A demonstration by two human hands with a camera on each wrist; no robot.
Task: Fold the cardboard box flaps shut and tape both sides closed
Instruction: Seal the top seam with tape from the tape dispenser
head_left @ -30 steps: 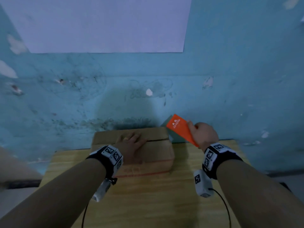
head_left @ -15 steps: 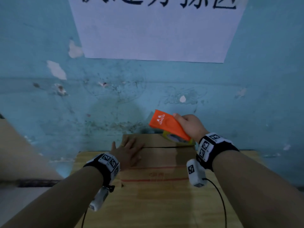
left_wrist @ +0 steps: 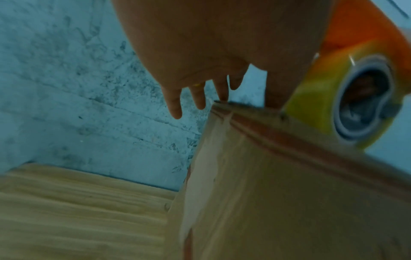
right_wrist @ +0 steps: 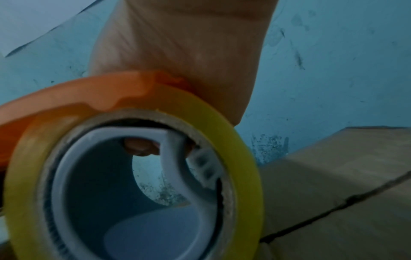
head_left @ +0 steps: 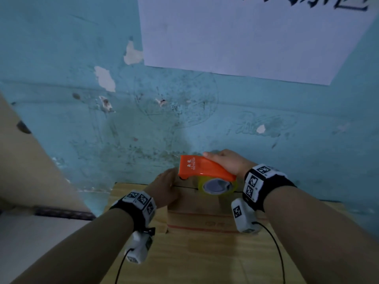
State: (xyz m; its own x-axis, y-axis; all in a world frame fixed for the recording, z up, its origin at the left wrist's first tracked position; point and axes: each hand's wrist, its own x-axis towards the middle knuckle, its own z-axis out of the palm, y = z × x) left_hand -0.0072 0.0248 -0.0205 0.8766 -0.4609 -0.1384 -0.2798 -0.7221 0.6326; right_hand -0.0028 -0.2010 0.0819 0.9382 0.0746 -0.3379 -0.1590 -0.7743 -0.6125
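- Blue, scuffed wall (head_left: 61,58) fills the space ahead of me, with a white paper sheet (head_left: 246,33) bearing dark characters stuck high on it, and a wooden table (head_left: 205,259) pushed up against its base.
- On that table, toward the far edge near the wall, sits the cardboard box (head_left: 205,210); its top flaps are folded down and a dark seam (right_wrist: 333,207) runs between them.
- My left hand (head_left: 164,189) rests on the box's top at its left edge; from the left wrist view my fingers (left_wrist: 175,103) are straight and relaxed, reaching past the corner, gripping nothing.
- My right hand (head_left: 227,162) is curled over the orange tape dispenser (head_left: 203,167), holding it from above, thumb lying along its top.
- That dispenser carries a yellowish tape roll (head_left: 217,186) with a grey hub, and it hovers above or on the seam on the box top; whether the roll touches the cardboard I cannot tell.
- Dispenser's front end sits just beside my left hand.
- Both wrists wear black bands with printed square markers (head_left: 254,181).
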